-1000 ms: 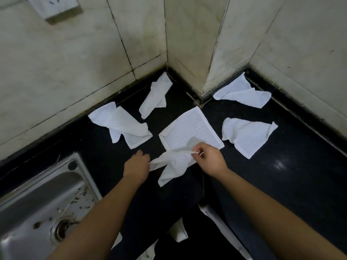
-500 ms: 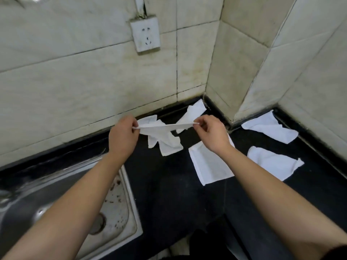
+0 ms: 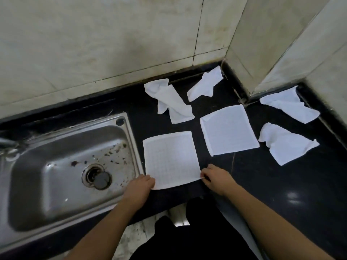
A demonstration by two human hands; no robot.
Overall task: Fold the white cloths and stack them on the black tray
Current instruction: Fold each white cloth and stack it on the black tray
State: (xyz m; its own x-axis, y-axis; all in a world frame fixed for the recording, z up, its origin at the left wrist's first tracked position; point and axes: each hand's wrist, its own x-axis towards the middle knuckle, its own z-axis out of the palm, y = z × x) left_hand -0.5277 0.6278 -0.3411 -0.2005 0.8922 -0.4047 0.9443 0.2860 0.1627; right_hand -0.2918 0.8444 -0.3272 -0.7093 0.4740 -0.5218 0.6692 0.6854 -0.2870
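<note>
A: Where is the cloth they are working on?

B: The near cloth [image 3: 170, 158] lies flat and open on the black desk [image 3: 272, 184], just beside the sink [image 3: 47, 194]. It is a white square with tiny checks on it.

A: What are the hands doing?

B: The left hand [image 3: 139, 188] is at the near left corner. Its grip is closed, with the fingers curled on that corner. The right hand [image 3: 216, 178] is at the near right corner. Its grip is a tight pinch, and a little bit of the edge sticks out of it.

A: Are there more cloths?

B: Yes, five more, all white and all on the desk. The second flat cloth [image 3: 229, 129] lies smooth, to the right and a bit further back. It does not touch the near cloth. The long bunched cloth [image 3: 172, 102] lies behind the near cloth. The corner cloth [image 3: 205, 84] lies crumpled near the wall [image 3: 112, 44]. The far right cloth [image 3: 289, 106] lies wrinkled at the foot of the right wall. The right bunched cloth [image 3: 285, 143] lies just beside the second flat cloth.

A: What is the sink like?

B: It is shiny metal with dark specks inside. It has a round drain [image 3: 96, 177] at the bottom.
</note>
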